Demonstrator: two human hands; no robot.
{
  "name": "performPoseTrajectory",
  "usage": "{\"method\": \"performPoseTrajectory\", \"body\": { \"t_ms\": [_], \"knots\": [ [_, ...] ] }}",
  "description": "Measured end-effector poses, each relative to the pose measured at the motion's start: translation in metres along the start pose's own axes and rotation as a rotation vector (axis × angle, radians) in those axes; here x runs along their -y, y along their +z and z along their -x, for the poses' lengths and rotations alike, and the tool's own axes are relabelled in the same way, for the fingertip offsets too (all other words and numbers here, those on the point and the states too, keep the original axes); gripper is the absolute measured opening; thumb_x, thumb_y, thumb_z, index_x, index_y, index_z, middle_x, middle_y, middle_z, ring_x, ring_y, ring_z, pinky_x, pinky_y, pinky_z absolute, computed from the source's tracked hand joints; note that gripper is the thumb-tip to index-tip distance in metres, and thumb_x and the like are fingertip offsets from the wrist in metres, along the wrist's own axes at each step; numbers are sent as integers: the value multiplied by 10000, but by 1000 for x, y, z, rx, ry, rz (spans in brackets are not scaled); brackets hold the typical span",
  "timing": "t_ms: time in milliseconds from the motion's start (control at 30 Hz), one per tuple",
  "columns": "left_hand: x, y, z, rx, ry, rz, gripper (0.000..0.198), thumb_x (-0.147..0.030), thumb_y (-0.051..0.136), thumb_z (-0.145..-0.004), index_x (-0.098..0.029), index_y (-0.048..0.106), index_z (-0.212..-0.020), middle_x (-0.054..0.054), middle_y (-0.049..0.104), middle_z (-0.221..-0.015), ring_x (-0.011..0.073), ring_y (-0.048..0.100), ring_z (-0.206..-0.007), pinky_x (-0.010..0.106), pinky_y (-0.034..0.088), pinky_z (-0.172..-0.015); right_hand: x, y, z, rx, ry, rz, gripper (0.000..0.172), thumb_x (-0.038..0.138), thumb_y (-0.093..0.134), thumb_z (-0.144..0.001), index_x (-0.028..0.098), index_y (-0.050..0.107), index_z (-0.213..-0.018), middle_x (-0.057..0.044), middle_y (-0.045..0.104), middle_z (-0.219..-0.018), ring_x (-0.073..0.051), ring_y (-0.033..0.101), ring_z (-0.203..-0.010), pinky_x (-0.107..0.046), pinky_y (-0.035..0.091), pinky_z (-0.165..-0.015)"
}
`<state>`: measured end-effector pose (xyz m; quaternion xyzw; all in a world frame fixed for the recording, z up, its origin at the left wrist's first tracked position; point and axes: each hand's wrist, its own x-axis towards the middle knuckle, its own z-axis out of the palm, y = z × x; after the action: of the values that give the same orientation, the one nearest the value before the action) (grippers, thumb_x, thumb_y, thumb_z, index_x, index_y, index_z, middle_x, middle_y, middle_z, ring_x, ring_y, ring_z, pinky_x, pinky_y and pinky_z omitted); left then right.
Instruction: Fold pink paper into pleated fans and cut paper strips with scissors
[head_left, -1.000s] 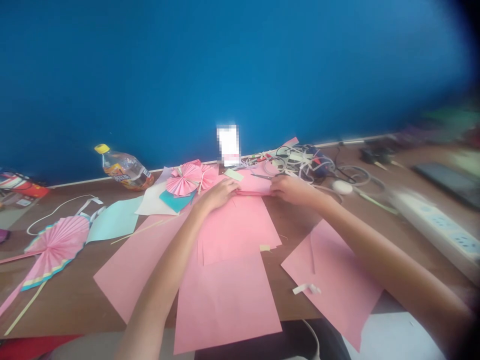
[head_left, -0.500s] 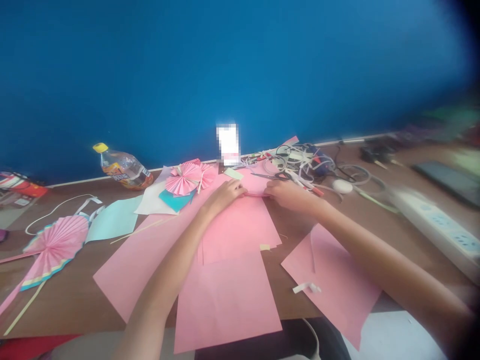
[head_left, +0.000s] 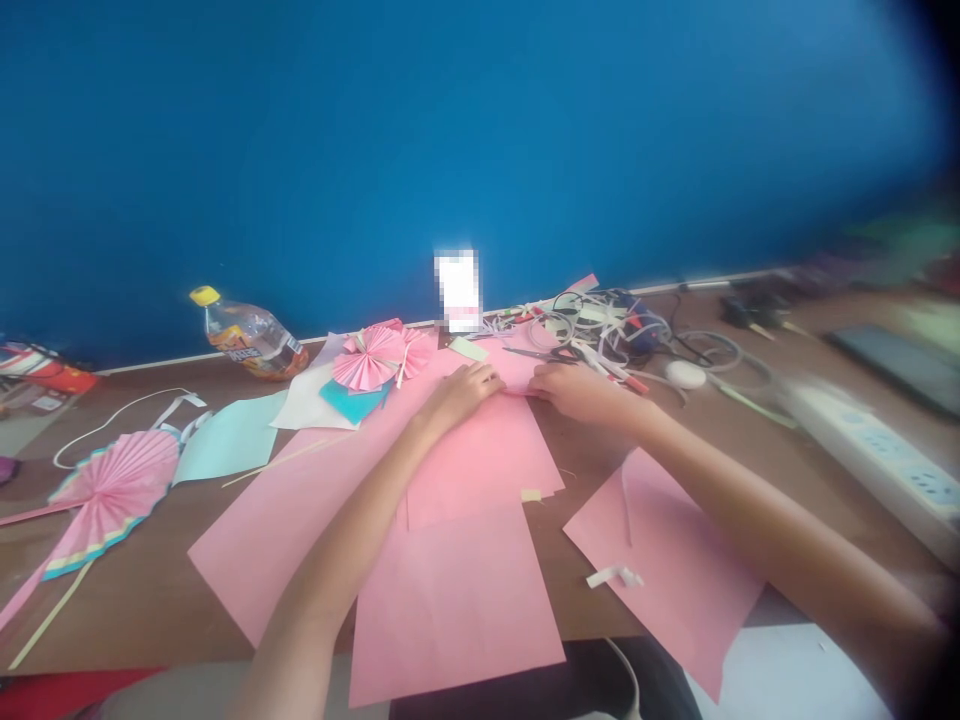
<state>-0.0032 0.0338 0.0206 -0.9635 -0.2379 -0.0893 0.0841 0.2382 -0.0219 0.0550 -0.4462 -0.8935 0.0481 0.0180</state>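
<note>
Both my arms reach out over the wooden desk [head_left: 150, 600] toward its far edge, forearms nearly straight and converging. My left hand [head_left: 461, 388] lies palm down on the far end of the pink paper sheet [head_left: 480, 455], fingers curled and pressing its folded strip. My right hand [head_left: 577, 388] meets it from the other side, fingertips pinching the same narrow fold [head_left: 519, 380], so each hand grasps the sheet's pleated end and the two nearly touch. That sheet runs from the fold back toward me, lying over a larger pink sheet [head_left: 450, 610] that overhangs the near edge of the desk.

Another pink sheet [head_left: 667, 560] lies under my right forearm near the near right edge, with a small white paper scrap [head_left: 613, 576] on it. Just beyond my left hand sits a pink paper rosette [head_left: 369, 358] on teal and white paper. A finished pink fan [head_left: 112, 490] with a blue rim lies toward the left edge, and a plastic bottle [head_left: 251, 335] with a yellow cap lies on its side against the blue wall [head_left: 480, 130]. Beyond my right hand are scissors [head_left: 544, 354] and a tangle of cables [head_left: 637, 330]; a white power strip [head_left: 877, 455] lies along the right edge.
</note>
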Motion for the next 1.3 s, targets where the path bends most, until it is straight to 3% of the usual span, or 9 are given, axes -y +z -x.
{"method": "performPoseTrajectory", "body": {
  "t_ms": [100, 267, 667, 867, 1067, 1200, 1300],
  "knots": [
    [-6, -6, -1, 27, -10, -49, 264, -162, 366, -997, -157, 598, -1121, 104, 600, -1106, 209, 530, -1045, 328, 395, -836, 2, -3, 1, -44, 16, -11, 297, 85, 413, -914, 158, 688, -1001, -98, 636, -942, -195, 572, -879, -281, 340, -708],
    [-12, -6, -2, 23, 32, -95, 269, -139, 367, -994, -157, 552, -1188, 93, 607, -1111, 203, 545, -1055, 325, 387, -840, 8, 0, 2, -57, -11, 15, 472, 19, 400, -861, 205, 627, -1232, -87, 604, -957, -185, 559, -831, -274, 319, -667],
    [-10, -4, -1, -73, 35, -247, 276, -154, 314, -1009, -153, 580, -1085, 88, 619, -985, 210, 560, -974, 341, 376, -831, 11, 4, -3, -171, -48, 195, 353, -50, 447, -748, 120, 649, -982, -109, 580, -947, -220, 506, -881, -316, 295, -700],
    [-9, -6, -1, -1, -16, -200, 206, -132, 399, -977, -173, 579, -1068, 89, 604, -1018, 220, 551, -1009, 337, 401, -794, 9, 12, -5, -158, -41, 279, 297, -43, 449, -776, 123, 625, -948, -115, 583, -943, -232, 518, -878, -326, 295, -691],
    [-4, -20, 3, 83, -71, -113, 171, -97, 458, -938, -174, 589, -1016, 77, 593, -1011, 202, 556, -966, 317, 425, -795, 11, 13, -2, -122, -6, 263, 254, -13, 453, -816, 123, 610, -962, -116, 585, -951, -227, 530, -862, -322, 297, -676],
    [-6, -23, 2, 86, -72, -81, 260, -136, 435, -961, -211, 572, -1169, 70, 590, -1062, 207, 554, -979, 318, 430, -786, 15, 13, -2, -137, -17, 250, 336, 9, 429, -852, 136, 596, -1115, -109, 577, -983, -233, 518, -868, -326, 301, -678],
    [-10, -22, 0, 74, -65, -50, 323, -142, 412, -973, -229, 541, -1256, 69, 585, -1096, 207, 547, -1002, 323, 431, -808, 19, 15, -4, -148, -15, 227, 330, 9, 422, -852, 126, 605, -1100, -127, 568, -1028, -244, 502, -914, -330, 311, -697]
  ]
}}
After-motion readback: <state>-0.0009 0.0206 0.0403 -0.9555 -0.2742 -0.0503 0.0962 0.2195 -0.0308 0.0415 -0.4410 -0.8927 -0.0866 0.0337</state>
